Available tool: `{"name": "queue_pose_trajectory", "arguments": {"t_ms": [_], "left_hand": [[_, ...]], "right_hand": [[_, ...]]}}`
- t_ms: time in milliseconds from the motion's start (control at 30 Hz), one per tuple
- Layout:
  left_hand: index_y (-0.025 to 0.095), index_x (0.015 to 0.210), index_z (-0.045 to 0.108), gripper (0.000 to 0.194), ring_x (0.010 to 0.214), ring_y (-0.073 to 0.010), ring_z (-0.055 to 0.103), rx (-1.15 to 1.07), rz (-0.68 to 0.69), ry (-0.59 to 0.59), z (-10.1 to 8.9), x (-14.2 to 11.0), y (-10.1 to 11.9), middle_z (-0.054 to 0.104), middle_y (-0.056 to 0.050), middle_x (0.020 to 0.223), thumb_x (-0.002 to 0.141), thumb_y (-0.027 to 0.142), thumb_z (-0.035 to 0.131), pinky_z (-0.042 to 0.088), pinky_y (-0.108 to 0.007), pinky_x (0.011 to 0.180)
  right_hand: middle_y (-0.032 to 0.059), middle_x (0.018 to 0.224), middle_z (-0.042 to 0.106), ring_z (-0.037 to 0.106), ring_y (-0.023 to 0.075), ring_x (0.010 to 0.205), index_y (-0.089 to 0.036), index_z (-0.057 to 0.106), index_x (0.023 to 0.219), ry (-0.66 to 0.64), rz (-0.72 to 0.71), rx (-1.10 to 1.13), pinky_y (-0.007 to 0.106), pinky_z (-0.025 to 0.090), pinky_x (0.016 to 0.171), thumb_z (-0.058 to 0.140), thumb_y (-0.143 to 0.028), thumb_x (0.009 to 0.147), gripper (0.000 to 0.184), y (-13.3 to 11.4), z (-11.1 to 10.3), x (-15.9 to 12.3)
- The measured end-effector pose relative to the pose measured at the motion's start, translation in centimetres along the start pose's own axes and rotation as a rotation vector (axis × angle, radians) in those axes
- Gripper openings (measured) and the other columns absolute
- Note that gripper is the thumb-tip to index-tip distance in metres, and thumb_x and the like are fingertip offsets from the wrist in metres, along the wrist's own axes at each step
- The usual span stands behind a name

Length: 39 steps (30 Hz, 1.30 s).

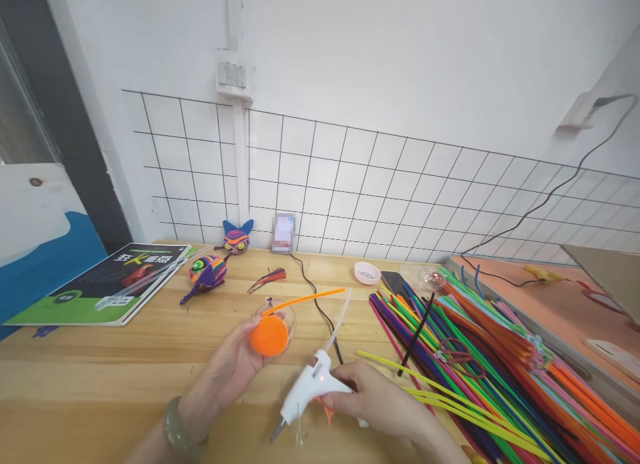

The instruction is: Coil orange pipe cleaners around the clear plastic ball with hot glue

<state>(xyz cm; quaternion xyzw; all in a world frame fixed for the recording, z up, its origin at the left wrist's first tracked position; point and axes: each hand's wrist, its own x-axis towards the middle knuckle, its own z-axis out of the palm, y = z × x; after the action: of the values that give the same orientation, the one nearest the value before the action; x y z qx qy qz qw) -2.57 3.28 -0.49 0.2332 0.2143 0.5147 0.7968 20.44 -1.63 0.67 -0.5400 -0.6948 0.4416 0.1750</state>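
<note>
In my left hand [243, 357] is a clear plastic ball [291, 316] with an orange pipe cleaner coil [270, 336] over its near side. One loose orange end [313, 297] of the coil sticks out to the right. A bracelet [181, 429] circles my left wrist. My right hand [373, 394] grips a white glue gun [310, 382] by its handle, nozzle pointing down and left, apart from the ball. A glue stick [341, 319] juts from the gun's back, and a small red light glows on its side. An orange piece under the gun is partly hidden.
Bundled coloured pipe cleaners [480, 364] fill the right side of the table [125, 377]. Two striped figures [207, 272] stand at the back left, near a book [125, 277]. Behind are a phone-like screen [284, 233], a pink bowl [367, 273], a dark phone [395, 283] and a black cord [320, 311].
</note>
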Motion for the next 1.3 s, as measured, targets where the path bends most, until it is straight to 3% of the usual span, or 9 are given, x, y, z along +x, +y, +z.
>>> {"name": "queue_pose_trajectory", "arguments": {"t_ms": [100, 200, 367, 500, 633, 733, 867, 1067, 1300], "left_hand": [[0.015, 0.103, 0.062, 0.021, 0.094, -0.0232, 0.063, 0.007, 0.013, -0.019, -0.4, 0.2, 0.2, 0.067, -0.011, 0.105, 0.086, 0.018, 0.05, 0.049, -0.04, 0.086], [0.018, 0.104, 0.063, 0.022, 0.095, -0.0237, 0.064, 0.035, 0.041, 0.031, -0.8, 0.4, 0.5, 0.068, -0.01, 0.106, 0.085, 0.018, 0.053, 0.049, -0.04, 0.086], [0.021, 0.106, 0.063, 0.025, 0.095, -0.0222, 0.064, 0.117, 0.099, 0.076, -1.1, 0.6, 0.6, 0.067, -0.007, 0.109, 0.081, 0.02, 0.06, 0.049, -0.037, 0.084], [0.022, 0.106, 0.062, 0.029, 0.112, -0.0257, 0.057, 0.254, 0.174, 0.134, -0.6, 0.4, 0.3, 0.061, -0.007, 0.122, 0.077, 0.023, 0.067, 0.046, -0.035, 0.089], [0.021, 0.106, 0.059, 0.042, 0.125, -0.0304, 0.047, 0.374, 0.22, 0.176, -0.1, 0.2, -0.1, 0.061, -0.011, 0.122, 0.069, 0.031, 0.075, 0.043, -0.037, 0.093], [0.022, 0.105, 0.058, 0.047, 0.126, -0.0319, 0.046, 0.393, 0.234, 0.181, -0.1, 0.1, -0.3, 0.059, -0.011, 0.124, 0.064, 0.032, 0.079, 0.041, -0.041, 0.096], [0.023, 0.106, 0.058, 0.046, 0.118, -0.0299, 0.052, 0.41, 0.229, 0.169, -0.3, 0.2, -0.5, 0.059, -0.011, 0.124, 0.066, 0.031, 0.079, 0.04, -0.042, 0.098], [0.025, 0.106, 0.058, 0.042, 0.109, -0.026, 0.057, 0.451, 0.228, 0.155, -0.2, 0.2, -0.7, 0.061, -0.009, 0.122, 0.069, 0.028, 0.076, 0.043, -0.04, 0.095], [0.024, 0.103, 0.06, 0.042, 0.105, -0.0246, 0.059, 0.454, 0.241, 0.176, 0.2, 0.1, -0.8, 0.063, -0.008, 0.118, 0.065, 0.027, 0.079, 0.044, -0.038, 0.093]], "right_hand": [[-0.005, 0.063, 0.045, 0.037, 0.0086, 0.055, -0.017, 0.066, 0.077, 0.02, -0.078, 0.143, 0.017, 0.028, 0.046, 0.058, -0.041, 0.086, 0.027, -0.2, -0.6, -0.1], [-0.0025, 0.069, 0.053, 0.043, 0.0094, 0.056, -0.017, 0.061, 0.082, 0.102, -0.149, 0.407, 0.018, 0.032, 0.048, 0.067, -0.051, 0.079, 0.034, 0.2, -0.9, -0.1], [-0.0039, 0.051, 0.051, 0.04, 0.008, 0.042, -0.016, 0.056, 0.075, 0.217, -0.209, 0.564, 0.02, 0.028, 0.042, 0.065, -0.062, 0.074, 0.047, 1.3, -0.4, 0.0], [-0.0037, 0.048, 0.052, 0.044, 0.01, 0.043, -0.015, 0.062, 0.08, 0.349, -0.186, 0.473, 0.022, 0.034, 0.045, 0.064, -0.059, 0.076, 0.044, 0.7, 0.2, -0.2], [-0.002, 0.049, 0.053, 0.053, 0.0159, 0.05, -0.018, 0.061, 0.07, 0.491, -0.089, 0.269, 0.025, 0.043, 0.049, 0.065, -0.053, 0.073, 0.036, -0.9, 0.7, -0.6], [-0.0007, 0.056, 0.057, 0.056, 0.0181, 0.055, -0.019, 0.059, 0.074, 0.511, -0.11, 0.194, 0.026, 0.047, 0.051, 0.062, -0.048, 0.073, 0.029, -1.7, 1.0, -0.6], [0.0047, 0.082, 0.066, 0.063, 0.0215, 0.076, -0.019, 0.058, 0.087, 0.485, -0.22, 0.207, 0.028, 0.052, 0.068, 0.058, -0.044, 0.079, 0.027, -1.5, 1.2, -0.5], [0.0006, 0.071, 0.056, 0.057, 0.0185, 0.067, -0.02, 0.054, 0.074, 0.542, -0.236, 0.067, 0.026, 0.047, 0.061, 0.052, -0.048, 0.085, 0.029, -0.3, 1.3, -0.8], [-0.0005, 0.071, 0.055, 0.056, 0.0178, 0.066, -0.02, 0.053, 0.077, 0.516, -0.262, 0.044, 0.025, 0.046, 0.061, 0.052, -0.047, 0.087, 0.028, -0.3, 1.4, -0.7]]}}
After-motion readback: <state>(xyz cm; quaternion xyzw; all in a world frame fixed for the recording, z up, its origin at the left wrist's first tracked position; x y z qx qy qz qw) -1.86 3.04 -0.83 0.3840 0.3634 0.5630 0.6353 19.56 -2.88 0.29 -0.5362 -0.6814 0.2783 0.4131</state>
